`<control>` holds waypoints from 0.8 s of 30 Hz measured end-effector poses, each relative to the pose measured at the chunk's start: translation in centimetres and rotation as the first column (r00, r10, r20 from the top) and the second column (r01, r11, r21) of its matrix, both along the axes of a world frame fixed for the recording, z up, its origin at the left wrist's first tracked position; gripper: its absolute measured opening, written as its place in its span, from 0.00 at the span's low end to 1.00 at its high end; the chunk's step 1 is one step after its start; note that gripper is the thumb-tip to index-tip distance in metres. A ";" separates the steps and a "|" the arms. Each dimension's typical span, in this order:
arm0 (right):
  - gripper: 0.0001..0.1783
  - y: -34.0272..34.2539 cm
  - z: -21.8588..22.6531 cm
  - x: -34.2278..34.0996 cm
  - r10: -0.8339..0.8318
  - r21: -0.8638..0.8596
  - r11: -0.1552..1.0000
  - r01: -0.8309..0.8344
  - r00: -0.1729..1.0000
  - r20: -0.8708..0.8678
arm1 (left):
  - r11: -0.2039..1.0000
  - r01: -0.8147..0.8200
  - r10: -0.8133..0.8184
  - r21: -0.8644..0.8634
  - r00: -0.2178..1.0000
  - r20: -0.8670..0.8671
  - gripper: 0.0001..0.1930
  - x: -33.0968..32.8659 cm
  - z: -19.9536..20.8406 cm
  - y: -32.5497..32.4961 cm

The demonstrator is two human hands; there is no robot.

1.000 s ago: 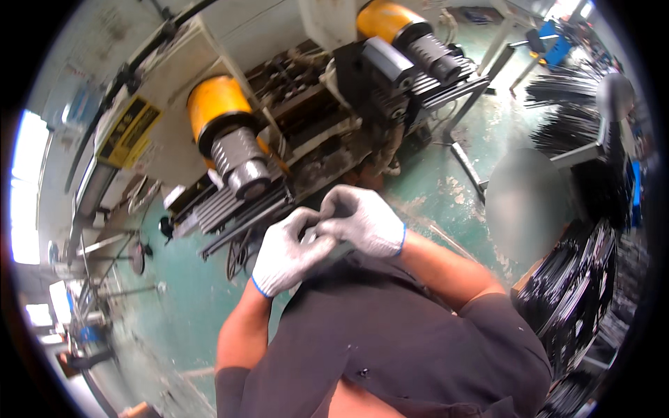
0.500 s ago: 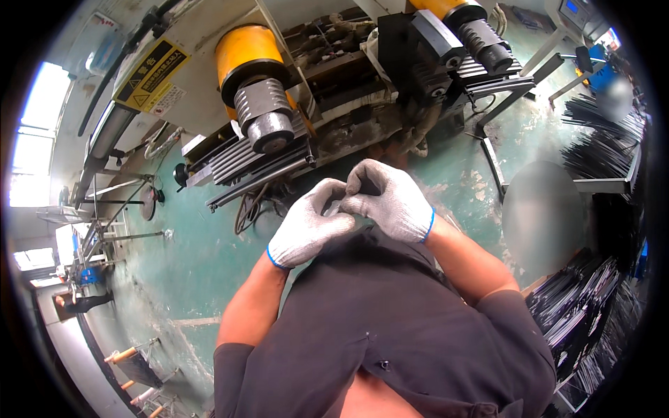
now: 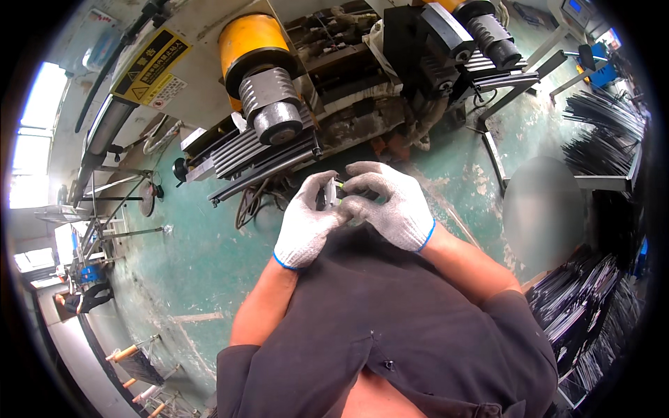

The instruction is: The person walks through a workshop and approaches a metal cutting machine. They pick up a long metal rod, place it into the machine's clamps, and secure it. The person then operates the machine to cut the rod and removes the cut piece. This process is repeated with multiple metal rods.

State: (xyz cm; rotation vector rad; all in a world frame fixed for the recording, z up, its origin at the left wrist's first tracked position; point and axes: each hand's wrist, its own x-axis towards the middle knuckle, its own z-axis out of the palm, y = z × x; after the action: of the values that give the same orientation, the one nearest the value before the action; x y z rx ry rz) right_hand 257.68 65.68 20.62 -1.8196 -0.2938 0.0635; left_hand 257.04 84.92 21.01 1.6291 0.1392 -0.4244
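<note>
In front of my chest, my left hand (image 3: 306,221) and my right hand (image 3: 396,205) meet, both in whitish knit gloves with blue cuffs. Between their fingertips is a small dark-and-grey piece (image 3: 330,195) with yellow-green spots; its kind is unclear. The left thumb and fingers close around its left side. From the right, my other hand's curled fingers and thumb pinch at it. Much of the piece is hidden by the gloves.
Ahead stands a machine with yellow cylinders (image 3: 252,43) and ribbed metal rails (image 3: 261,150). Bundles of dark thin strips (image 3: 585,306) lie on racks at right. A blurred oval (image 3: 543,212) covers part of that side. Far left, a person (image 3: 87,299) is visible.
My hands have opened slightly around the small piece, so its grey edge and yellow-green spots now show. The left hand has shifted a little right and turned more upright.
</note>
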 end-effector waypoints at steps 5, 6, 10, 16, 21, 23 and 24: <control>0.08 0.7 -1.0 -0.4 -0.038 0.037 0.999 0.035 0.997 0.069 | 0.990 0.045 -0.060 0.137 0.992 0.110 0.34 0.2 -0.6 0.4; 0.08 0.9 -1.1 -0.5 -0.043 0.020 0.999 0.041 0.994 0.102 | 0.984 0.050 -0.071 0.173 0.991 0.117 0.34 0.2 -0.8 0.6; 0.05 0.5 -0.6 0.3 -0.024 0.176 0.983 0.056 0.983 -0.182 | 0.999 0.032 -0.034 0.026 0.997 0.065 0.36 0.7 -0.7 0.4; 0.13 0.3 0.2 2.9 0.041 0.127 0.992 0.005 0.935 -0.352 | 0.983 0.118 -0.115 -0.141 0.993 0.023 0.37 1.2 0.7 1.0; 0.12 0.4 -0.3 3.1 0.164 0.147 0.983 -0.110 0.885 -0.436 | 0.971 0.231 -0.237 0.060 0.963 0.131 0.37 1.6 0.5 1.3; 0.11 0.1 0.4 3.0 0.135 0.125 0.988 -0.089 0.889 -0.438 | 0.940 0.246 -0.283 0.235 0.949 0.138 0.34 1.8 1.7 1.1; 0.10 -0.1 0.6 3.0 0.122 0.113 0.990 -0.080 0.889 -0.440 | 0.915 0.248 -0.303 0.318 0.943 0.138 0.33 1.9 2.0 1.1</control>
State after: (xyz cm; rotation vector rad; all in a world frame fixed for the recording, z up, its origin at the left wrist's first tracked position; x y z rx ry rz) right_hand 260.69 65.60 21.20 -1.6419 -0.0610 0.5282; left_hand 258.94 86.02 23.03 1.9865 -0.1806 -0.4823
